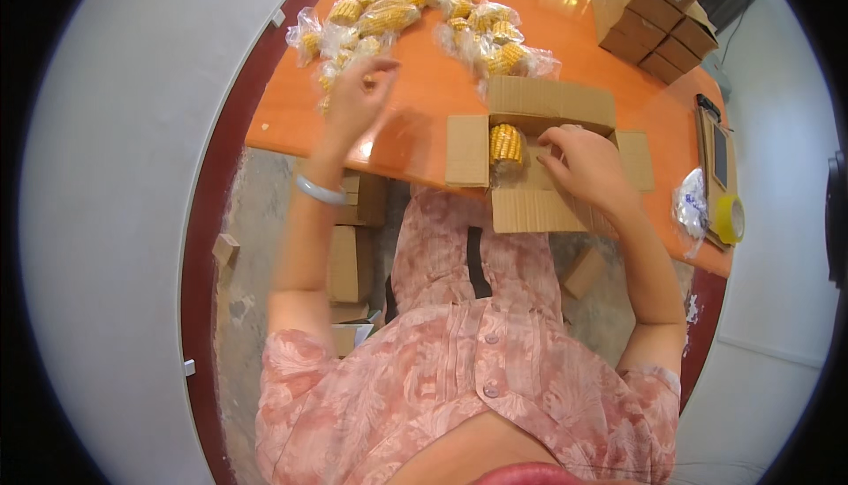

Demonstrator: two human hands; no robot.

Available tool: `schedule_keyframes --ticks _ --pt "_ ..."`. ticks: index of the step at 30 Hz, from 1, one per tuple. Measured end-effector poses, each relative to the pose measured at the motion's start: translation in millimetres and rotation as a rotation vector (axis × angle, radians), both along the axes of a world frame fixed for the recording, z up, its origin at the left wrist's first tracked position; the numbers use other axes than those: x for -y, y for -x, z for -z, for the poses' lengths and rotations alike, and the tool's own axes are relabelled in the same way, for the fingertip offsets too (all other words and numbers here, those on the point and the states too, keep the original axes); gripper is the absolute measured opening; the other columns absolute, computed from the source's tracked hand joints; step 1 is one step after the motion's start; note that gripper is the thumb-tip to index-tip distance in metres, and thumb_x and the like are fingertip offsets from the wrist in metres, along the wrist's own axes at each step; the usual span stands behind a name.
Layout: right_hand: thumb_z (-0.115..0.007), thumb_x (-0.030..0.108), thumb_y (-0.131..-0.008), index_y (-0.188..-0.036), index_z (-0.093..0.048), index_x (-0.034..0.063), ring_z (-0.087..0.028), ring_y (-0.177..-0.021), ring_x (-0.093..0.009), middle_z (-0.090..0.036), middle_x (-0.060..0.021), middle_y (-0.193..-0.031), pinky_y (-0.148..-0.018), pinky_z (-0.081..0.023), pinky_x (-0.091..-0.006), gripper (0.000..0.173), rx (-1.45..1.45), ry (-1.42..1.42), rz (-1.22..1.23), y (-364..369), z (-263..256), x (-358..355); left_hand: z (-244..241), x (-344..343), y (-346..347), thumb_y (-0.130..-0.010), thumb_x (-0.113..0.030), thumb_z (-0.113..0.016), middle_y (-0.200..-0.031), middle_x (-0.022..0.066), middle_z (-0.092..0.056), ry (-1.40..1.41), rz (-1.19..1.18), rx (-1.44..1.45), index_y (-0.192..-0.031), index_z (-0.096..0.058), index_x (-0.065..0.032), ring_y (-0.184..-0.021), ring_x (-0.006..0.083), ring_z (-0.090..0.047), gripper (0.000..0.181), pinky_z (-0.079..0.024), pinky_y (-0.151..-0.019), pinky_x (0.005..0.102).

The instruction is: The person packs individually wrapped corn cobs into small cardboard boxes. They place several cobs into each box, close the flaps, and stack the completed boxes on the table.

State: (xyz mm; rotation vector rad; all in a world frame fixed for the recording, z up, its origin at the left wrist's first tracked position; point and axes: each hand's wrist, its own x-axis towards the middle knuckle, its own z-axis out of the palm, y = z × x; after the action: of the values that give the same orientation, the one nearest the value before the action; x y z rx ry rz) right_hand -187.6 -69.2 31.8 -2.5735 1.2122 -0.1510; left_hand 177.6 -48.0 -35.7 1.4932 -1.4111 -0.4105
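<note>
An open cardboard box [553, 97] stands at the table's near edge, its flaps folded outward. One piece of corn cob [506, 145] in clear plastic lies at the box's left end. My right hand [583, 160] is over the right part of the box, fingers bent and apart, with nothing seen in them. My left hand [358, 97], slightly blurred, hovers beside the left group of bagged corn pieces [344, 13]; its thumb and fingers curve with a gap between them, and no held item shows. More bagged corn [500, 54] lies behind the box, some pieces hidden by plastic.
Stacked cardboard boxes [652, 21] stand at the back right of the orange table [424, 120]. Yellow tape [729, 218], a clear plastic bag [691, 203] and a flat cardboard piece [719, 154] lie at the right edge. Below the table are more boxes [344, 263].
</note>
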Motion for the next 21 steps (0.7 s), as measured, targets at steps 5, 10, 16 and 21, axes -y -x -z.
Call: schedule_keyframes --ticks 5,10,16,21 --pt "-0.072 0.019 -0.091 -0.109 -0.069 0.0046 -0.069 -0.089 -0.032 -0.069 -0.0130 -0.094 -0.078 -0.054 -0.0420 0.023 0.181 -0.099 -0.068 22.5 -21.6 -6.3 -17.8 78.8 -108.6 -0.096 -0.019 -0.067 -0.100 0.0169 -0.077 0.038 -0.193 0.458 -0.109 -0.076 -0.0045 -0.093 0.0308 -0.074 0.022 -0.058 -0.083 0.0407" --pt "-0.072 0.015 -0.091 -0.110 -0.068 0.0033 -0.071 -0.083 -0.029 -0.067 -0.0138 -0.099 -0.074 -0.054 -0.0404 0.022 0.238 -0.202 0.011 36.7 -28.3 -9.7 -21.3 146.5 -152.9 -0.097 -0.032 -0.063 -0.106 0.0175 -0.076 -0.298 -0.430 0.827 -0.107 -0.076 -0.0073 -0.103 0.0354 -0.072 0.029 -0.057 -0.091 0.0475" --pt "-0.071 0.011 -0.092 -0.110 -0.068 0.0030 -0.072 -0.081 -0.028 -0.067 -0.0134 -0.100 -0.072 -0.055 -0.0388 0.020 0.304 -0.224 0.110 43.0 -21.8 -8.6 -15.9 184.9 -133.3 -0.089 -0.068 -0.057 -0.118 0.0162 -0.075 -0.685 -0.506 0.852 -0.116 -0.076 -0.0105 -0.119 0.0402 -0.065 0.066 -0.053 -0.097 0.0500" --pt "-0.070 0.008 -0.091 -0.111 -0.067 0.0018 -0.071 -0.083 -0.028 -0.066 -0.0134 -0.100 -0.072 -0.055 -0.0381 0.021 0.329 -0.220 0.115 40.4 -21.7 -6.6 -14.2 189.2 -145.6 -0.083 -0.079 -0.054 -0.117 0.0132 -0.076 -0.781 -0.389 0.752 -0.119 -0.076 -0.0125 -0.118 0.0316 -0.068 0.078 -0.049 -0.100 0.0476"
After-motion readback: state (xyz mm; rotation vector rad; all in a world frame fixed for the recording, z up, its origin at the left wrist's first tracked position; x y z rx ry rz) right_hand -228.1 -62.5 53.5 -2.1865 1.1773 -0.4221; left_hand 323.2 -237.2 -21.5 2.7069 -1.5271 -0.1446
